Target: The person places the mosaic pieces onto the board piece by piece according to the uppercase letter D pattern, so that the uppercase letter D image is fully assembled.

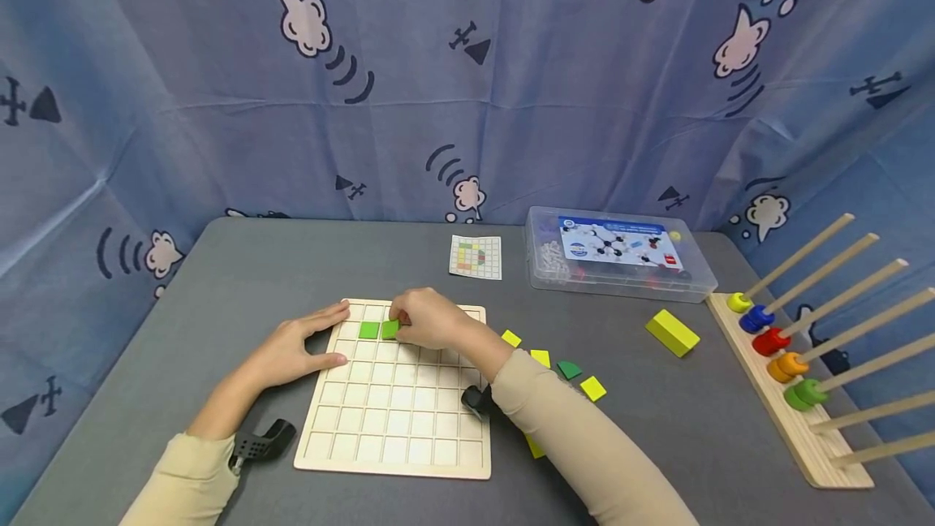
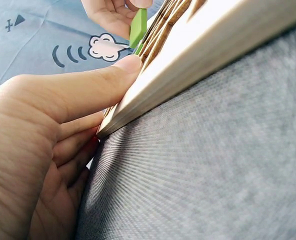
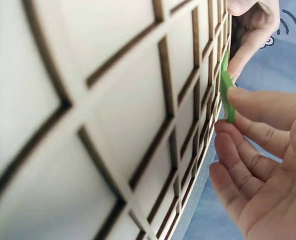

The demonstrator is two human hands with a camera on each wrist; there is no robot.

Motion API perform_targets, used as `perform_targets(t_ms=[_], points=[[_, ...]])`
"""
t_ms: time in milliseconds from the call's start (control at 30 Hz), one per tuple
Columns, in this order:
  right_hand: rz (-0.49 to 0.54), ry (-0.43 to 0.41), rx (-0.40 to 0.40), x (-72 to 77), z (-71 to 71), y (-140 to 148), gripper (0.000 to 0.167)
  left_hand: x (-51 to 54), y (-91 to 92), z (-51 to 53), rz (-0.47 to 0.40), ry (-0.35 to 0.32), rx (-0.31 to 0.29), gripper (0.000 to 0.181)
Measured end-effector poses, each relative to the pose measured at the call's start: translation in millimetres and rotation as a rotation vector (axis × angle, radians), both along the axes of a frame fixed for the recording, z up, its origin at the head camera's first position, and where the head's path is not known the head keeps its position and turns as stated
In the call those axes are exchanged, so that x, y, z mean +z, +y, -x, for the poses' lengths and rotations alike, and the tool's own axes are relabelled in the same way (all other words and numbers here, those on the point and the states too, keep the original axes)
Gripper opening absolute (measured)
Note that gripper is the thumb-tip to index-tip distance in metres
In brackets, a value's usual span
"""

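A wooden grid board (image 1: 394, 420) lies on the grey table. One green square tile (image 1: 368, 330) sits in a cell near its top left. Just right of it, my right hand (image 1: 431, 319) pinches a second green tile (image 1: 390, 329) between thumb and fingers; in the right wrist view that tile (image 3: 227, 95) is tilted at the board's surface. My left hand (image 1: 295, 351) rests at the board's left edge with fingers spread. In the left wrist view the thumb of the left hand (image 2: 63, 115) lies on the board's rim (image 2: 188, 75).
Yellow tiles (image 1: 592, 388) and a dark green piece (image 1: 569, 369) lie right of the board, partly under the right arm. Behind are a patterned card (image 1: 476, 257) and a clear plastic box (image 1: 621, 254). Farther right are a yellow block (image 1: 673, 333) and a peg stand (image 1: 796, 404) with coloured rings.
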State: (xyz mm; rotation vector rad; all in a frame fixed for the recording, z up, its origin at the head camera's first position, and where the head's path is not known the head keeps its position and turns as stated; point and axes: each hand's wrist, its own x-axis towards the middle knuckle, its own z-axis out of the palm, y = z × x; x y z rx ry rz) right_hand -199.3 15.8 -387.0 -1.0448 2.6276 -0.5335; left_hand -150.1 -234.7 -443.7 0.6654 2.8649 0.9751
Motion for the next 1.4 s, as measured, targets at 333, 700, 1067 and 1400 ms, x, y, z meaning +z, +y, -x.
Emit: perform_targets(t_ms=[333, 700, 1067, 1400], points=[[-0.054, 0.025, 0.002, -1.9, -1.4, -5.9, 0.022, 2.8, 1.4, 0.9, -0.001, -0.001, 0.0, 0.072], [-0.055, -0.005, 0.025, -1.3, -1.1, -0.6, 0.031, -1.0, 0.7, 0.8, 0.0, 0.003, -0.005, 0.072], [0.2, -0.095, -0.074, 10.3, -5.9, 55.6, 0.042, -1.3, 0.8, -0.7, -0.001, 0.015, -0.011, 0.072], [0.238, -0.069, -0.195, 7.3, -17.7, 118.9, 0.043, 0.8, -0.8, -1.7, -0.015, 0.025, -0.022, 0.072]])
